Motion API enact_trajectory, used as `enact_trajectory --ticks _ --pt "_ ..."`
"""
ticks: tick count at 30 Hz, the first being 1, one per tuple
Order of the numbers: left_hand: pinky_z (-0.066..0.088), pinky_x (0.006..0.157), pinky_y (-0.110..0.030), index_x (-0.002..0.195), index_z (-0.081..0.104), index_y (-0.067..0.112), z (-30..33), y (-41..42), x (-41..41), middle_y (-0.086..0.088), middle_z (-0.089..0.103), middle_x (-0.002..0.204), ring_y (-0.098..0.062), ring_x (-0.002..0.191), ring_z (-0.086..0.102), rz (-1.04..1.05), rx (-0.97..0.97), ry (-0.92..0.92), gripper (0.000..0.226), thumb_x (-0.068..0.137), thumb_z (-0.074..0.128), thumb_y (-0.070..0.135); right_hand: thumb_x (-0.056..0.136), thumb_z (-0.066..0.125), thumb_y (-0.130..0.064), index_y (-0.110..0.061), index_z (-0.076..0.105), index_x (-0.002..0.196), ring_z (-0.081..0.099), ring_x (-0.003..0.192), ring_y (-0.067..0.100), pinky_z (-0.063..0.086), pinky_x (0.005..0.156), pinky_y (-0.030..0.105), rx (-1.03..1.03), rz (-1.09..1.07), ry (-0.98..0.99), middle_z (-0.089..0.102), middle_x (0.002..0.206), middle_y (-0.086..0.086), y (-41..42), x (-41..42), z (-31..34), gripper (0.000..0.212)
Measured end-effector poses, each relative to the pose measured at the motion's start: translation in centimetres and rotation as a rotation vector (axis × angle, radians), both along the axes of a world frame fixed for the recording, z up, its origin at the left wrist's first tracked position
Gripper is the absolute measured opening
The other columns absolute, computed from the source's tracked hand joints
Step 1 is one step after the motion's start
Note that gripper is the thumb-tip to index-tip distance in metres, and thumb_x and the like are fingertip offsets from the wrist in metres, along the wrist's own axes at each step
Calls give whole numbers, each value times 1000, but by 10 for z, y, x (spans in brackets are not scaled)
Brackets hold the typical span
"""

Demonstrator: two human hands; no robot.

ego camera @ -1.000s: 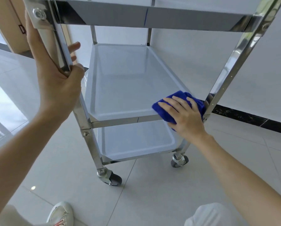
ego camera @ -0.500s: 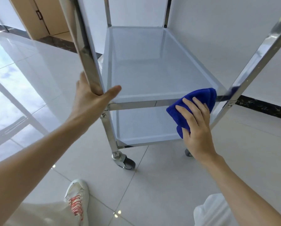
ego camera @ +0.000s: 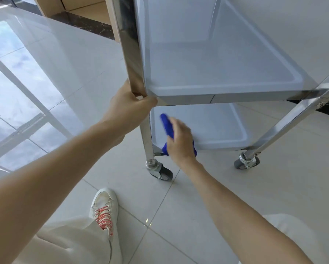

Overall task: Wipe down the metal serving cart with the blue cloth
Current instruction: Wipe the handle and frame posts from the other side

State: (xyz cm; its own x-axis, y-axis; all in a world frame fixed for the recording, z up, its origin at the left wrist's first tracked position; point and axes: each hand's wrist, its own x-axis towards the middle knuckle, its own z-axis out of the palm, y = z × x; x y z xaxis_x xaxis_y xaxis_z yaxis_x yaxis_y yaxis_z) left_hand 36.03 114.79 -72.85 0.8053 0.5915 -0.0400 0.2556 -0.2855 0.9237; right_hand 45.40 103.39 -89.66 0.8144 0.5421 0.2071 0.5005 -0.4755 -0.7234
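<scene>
The metal serving cart point(ego camera: 226, 98) fills the upper right, with a middle shelf point(ego camera: 217, 69) and a bottom shelf point(ego camera: 217, 126) on castor wheels. My left hand point(ego camera: 129, 109) grips the cart's near-left upright post point(ego camera: 129, 44) at the level of the middle shelf. My right hand point(ego camera: 179, 141) holds the blue cloth point(ego camera: 166, 123) pressed against the near-left corner of the bottom shelf, close to the post. Part of the cloth is hidden under my fingers.
Glossy pale floor tiles surround the cart. My white shoe with red laces point(ego camera: 104, 208) stands just in front of the near-left castor point(ego camera: 162, 172). A second castor point(ego camera: 246, 162) sits to the right. A wooden cabinet point(ego camera: 83, 8) stands at the back left, a white wall behind.
My right hand has dropped with the cloth from the middle shelf's front right corner to the bottom shelf's near-left corner. My left hand has slid down the post. The view tilted downward.
</scene>
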Motion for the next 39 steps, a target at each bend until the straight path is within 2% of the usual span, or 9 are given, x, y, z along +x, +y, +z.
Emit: enact_trajectory --ticks 3,5,9,12,18,24,28,35,39 --pt "44 73 -26 105 58 36 -1 1 1 18 63 85 -5 84 58 2 20 5 27 84 61 19 92 55 -23 -25 30 152 16 149 30 11 119 61 -521 338 -8 27 160 1 9 -13 -24 65" --pt "41 69 -24 106 57 39 -2 3 1 26 61 77 -2 82 56 6 18 1 30 82 60 20 89 55 -31 -26 19 156 2 151 31 0 120 62 -663 442 -41 11 165 2 10 -11 -33 76" --pt "41 66 -24 93 50 50 1 8 -1 37 57 66 6 72 54 -1 56 20 30 83 59 23 91 61 -36 -32 18 157 1 152 28 6 120 58 -711 527 -86 8 167 0 12 7 -28 78" --pt "46 69 -24 89 50 48 1 9 -1 29 59 71 11 61 52 0 52 9 30 85 58 19 94 63 -36 -29 24 155 8 151 33 14 118 61 -738 443 -253 14 166 3 16 -4 -35 73" --pt "42 68 -19 91 51 46 8 12 -5 23 60 89 7 77 56 -47 47 17 31 87 60 17 90 69 -29 -34 28 152 25 147 32 24 115 58 -691 342 -397 30 159 0 8 -4 -47 75" --pt "44 71 -20 88 54 47 8 13 -4 20 60 89 -1 79 54 -40 43 23 33 86 59 15 86 71 -34 -38 25 155 24 148 25 23 116 46 -760 203 -370 28 161 -6 -97 66 -46 83" --pt "47 76 -23 87 54 52 7 12 -4 21 61 92 -4 86 56 -41 18 42 36 85 60 17 92 66 -36 -34 21 157 21 149 26 23 118 48 -810 132 -298 24 163 -5 -147 97 -42 80" --pt "44 76 -22 90 57 52 7 17 -6 20 61 91 -3 82 54 -25 19 48 37 86 59 16 92 65 -37 -32 21 157 23 147 30 23 115 49 -774 292 -419 26 162 -2 -73 53 -41 78" --pt "44 77 -21 112 54 48 6 19 -5 20 63 97 -4 87 55 -7 19 48 41 87 59 16 92 66 -32 -33 20 156 18 148 32 20 118 56 -722 415 -374 24 162 -1 3 5 -39 78"
